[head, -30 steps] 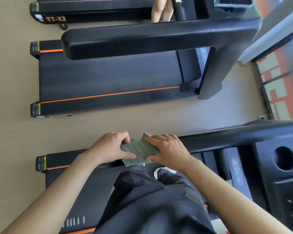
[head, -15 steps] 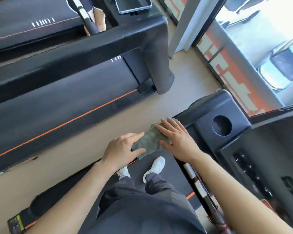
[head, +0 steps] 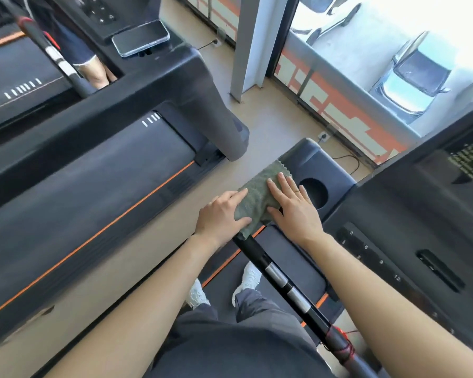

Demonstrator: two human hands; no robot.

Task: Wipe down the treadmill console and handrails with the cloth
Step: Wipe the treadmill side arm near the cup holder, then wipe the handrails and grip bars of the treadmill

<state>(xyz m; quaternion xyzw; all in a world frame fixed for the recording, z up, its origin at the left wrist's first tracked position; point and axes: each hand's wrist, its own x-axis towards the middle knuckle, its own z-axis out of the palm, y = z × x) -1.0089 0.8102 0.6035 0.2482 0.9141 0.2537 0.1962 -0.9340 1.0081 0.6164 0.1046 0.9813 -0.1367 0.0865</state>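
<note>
A green cloth (head: 258, 195) is draped over the left handrail where it meets the black console (head: 410, 214). My left hand (head: 220, 216) grips the cloth's outer side, thumb underneath. My right hand (head: 292, 204) lies flat on top of the cloth, fingers together, next to the round cup holder (head: 316, 192). The inner grip bar (head: 290, 287) with silver sensor bands runs from under the cloth toward me. Console buttons (head: 374, 255) sit to the right of my right forearm.
A neighbouring treadmill (head: 93, 165) stands to the left across a strip of floor, with a phone (head: 140, 38) on its console and another person's leg (head: 93, 69) beyond. A window (head: 380, 64) and wall socket (head: 323, 136) lie ahead. My white shoes (head: 247, 276) stand on the belt.
Both hands have slid the cloth forward along the left handrail to the console corner beside the cup holder. My view has swung up and right toward the console and window.
</note>
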